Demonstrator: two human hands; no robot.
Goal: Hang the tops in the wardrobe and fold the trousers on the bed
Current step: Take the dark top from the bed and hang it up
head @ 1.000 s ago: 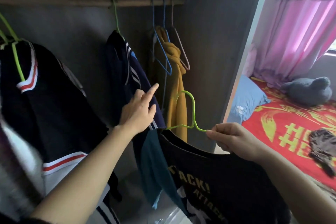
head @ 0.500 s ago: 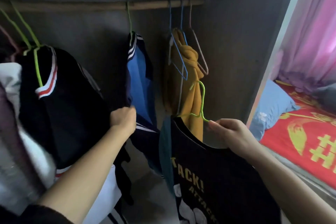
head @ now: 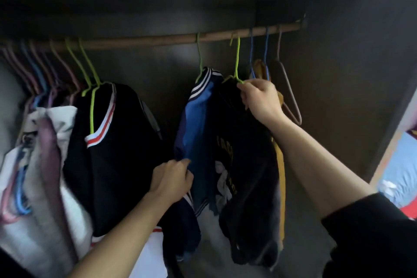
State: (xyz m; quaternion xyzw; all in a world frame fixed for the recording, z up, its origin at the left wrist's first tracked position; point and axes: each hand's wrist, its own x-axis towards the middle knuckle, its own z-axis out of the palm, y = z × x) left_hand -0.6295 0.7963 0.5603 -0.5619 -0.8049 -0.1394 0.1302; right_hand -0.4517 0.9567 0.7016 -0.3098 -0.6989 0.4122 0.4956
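Gripping a fold of the blue top (head: 198,124) low down, the left hand (head: 171,178) is bunching the cloth in curled fingers and holding it aside to the left. Further in, the right hand (head: 261,100) is pinching the wire shoulder of the green hanger (head: 237,61), from which the black printed top (head: 243,165) is draping. The top is hanging limp and looking light, likely to slip off thin wire, so gripping at the hanger's neck is seeming wisest. Beyond, the hook is sitting over the wooden rod (head: 140,40).
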